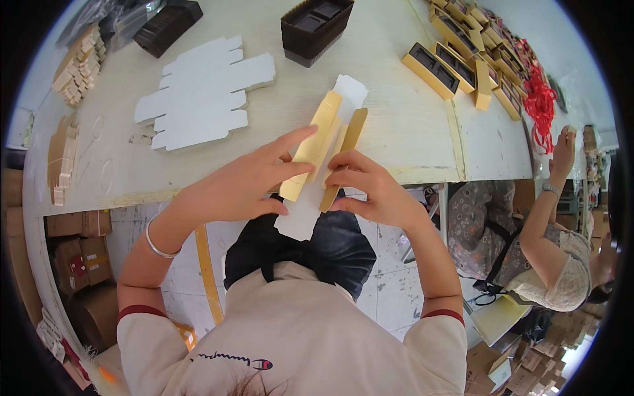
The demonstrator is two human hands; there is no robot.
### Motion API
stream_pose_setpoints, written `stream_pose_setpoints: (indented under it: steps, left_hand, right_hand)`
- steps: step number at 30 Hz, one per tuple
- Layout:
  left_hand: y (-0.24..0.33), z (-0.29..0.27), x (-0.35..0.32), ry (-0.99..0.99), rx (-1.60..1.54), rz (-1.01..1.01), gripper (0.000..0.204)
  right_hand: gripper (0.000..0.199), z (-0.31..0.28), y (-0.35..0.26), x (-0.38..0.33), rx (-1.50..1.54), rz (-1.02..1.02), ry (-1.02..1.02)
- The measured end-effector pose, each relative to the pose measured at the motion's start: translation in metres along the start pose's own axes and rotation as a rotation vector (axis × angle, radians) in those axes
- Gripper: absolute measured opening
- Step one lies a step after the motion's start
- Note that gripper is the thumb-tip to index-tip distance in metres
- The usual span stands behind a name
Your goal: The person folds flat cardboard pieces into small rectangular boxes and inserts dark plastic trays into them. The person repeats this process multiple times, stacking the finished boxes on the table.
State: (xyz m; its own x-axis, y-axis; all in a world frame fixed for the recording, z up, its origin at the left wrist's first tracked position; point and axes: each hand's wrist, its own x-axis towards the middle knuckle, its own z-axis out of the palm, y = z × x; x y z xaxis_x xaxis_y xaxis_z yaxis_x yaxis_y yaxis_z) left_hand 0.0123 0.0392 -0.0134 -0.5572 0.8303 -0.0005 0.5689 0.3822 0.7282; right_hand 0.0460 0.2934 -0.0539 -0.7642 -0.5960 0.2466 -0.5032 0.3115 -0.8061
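Note:
A partly folded cardboard box (pixel 314 152), gold outside and white inside, lies across the table's front edge, its near end reaching over my lap. Its long gold sides stand up, and a white flap extends at each end. My left hand (pixel 261 173) grips the left side panel between fingers and thumb. On the opposite panel, my right hand (pixel 370 188) pinches with curled fingers and thumb. To the left lies a stack of flat white box blanks (pixel 201 96) with cut tabs. Beyond the box stands a pile of nested dark brown plastic trays (pixel 316 30).
Finished gold boxes with dark inserts (pixel 432 69) pile up at the far right, beside red ribbons (pixel 540 109). Another dark tray stack (pixel 167 28) sits at the far left, near folded gold card pieces (pixel 79 66). A co-worker's raised hand (pixel 563 152) is at the right.

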Motion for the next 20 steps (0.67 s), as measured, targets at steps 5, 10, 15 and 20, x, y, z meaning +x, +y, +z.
stream_pose_setpoints:
  steps: [5, 10, 15, 20]
  left_hand:
    - [-0.026, 0.015, 0.003, 0.12, 0.101, 0.223, 0.041]
    - [-0.017, 0.038, 0.023, 0.284, 0.046, 0.148, 0.024]
    - [-0.017, 0.044, 0.024, 0.288, 0.069, 0.083, 0.018]
    - [-0.011, 0.04, 0.024, 0.252, 0.006, -0.03, 0.01]
  right_hand:
    - [0.02, 0.005, -0.003, 0.002, 0.044, 0.073, 0.039]
    - [0.017, 0.02, -0.008, 0.011, -0.206, -0.007, 0.118]
    - [0.029, 0.023, -0.013, 0.003, -0.04, 0.127, 0.139]
    - [0.079, 0.025, -0.03, -0.024, -0.517, 0.015, -0.016]
